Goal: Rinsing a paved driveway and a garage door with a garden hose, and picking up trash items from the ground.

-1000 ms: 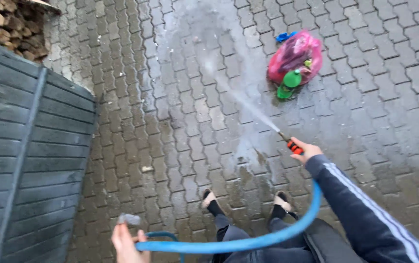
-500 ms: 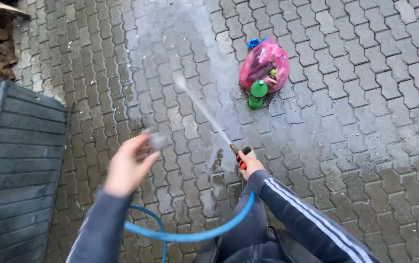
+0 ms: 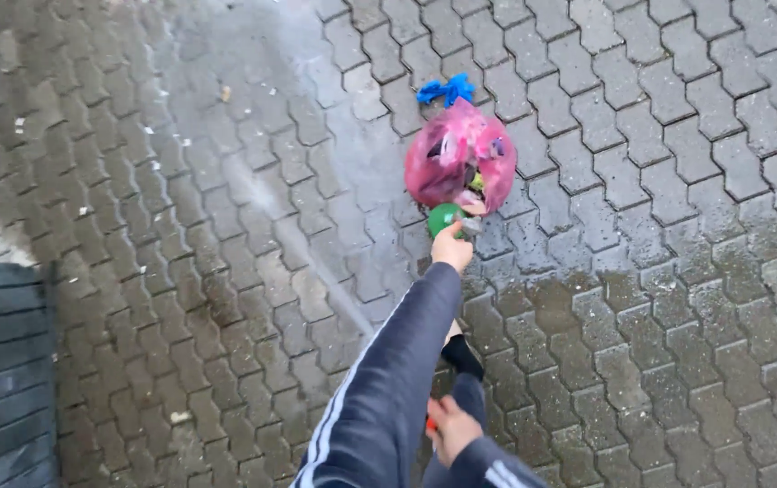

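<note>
Pink bag [image 3: 461, 158] lies on the wet paving [image 3: 226, 271], just beyond the left grip. At the far left edge, well away from both grips, a dark slatted panel [image 3: 0, 361] fills the lower corner. To its right the paving is dark with water, and a thin pale jet of water [image 3: 316, 271] runs across it, to the left of the outstretched left arm. A few pale scraps [image 3: 176, 417] lie scattered on the stones.

The left hand [image 3: 452, 246] reaches out at the end of a dark sleeve [image 3: 388, 380] with white stripes. Its grip is curled partly shut, and a small grey thing [image 3: 468, 224], blurred, sits at the fingertips; whether it is truly held I cannot tell. Just beside that grip, on its far side, a round green lid [image 3: 443, 217] rests against the bottom of the bag. The bag is see-through, stuffed full, and tied at its far end with a blue knot [image 3: 447, 89].

Near the bottom edge, below the left arm, the right hand [image 3: 452, 429] is closed around an orange handle [image 3: 431, 423], most of it hidden under the sleeve. A foot in a dark sock [image 3: 462, 354] stands between the two grips. To the right of both, the paving is paler and drier.
</note>
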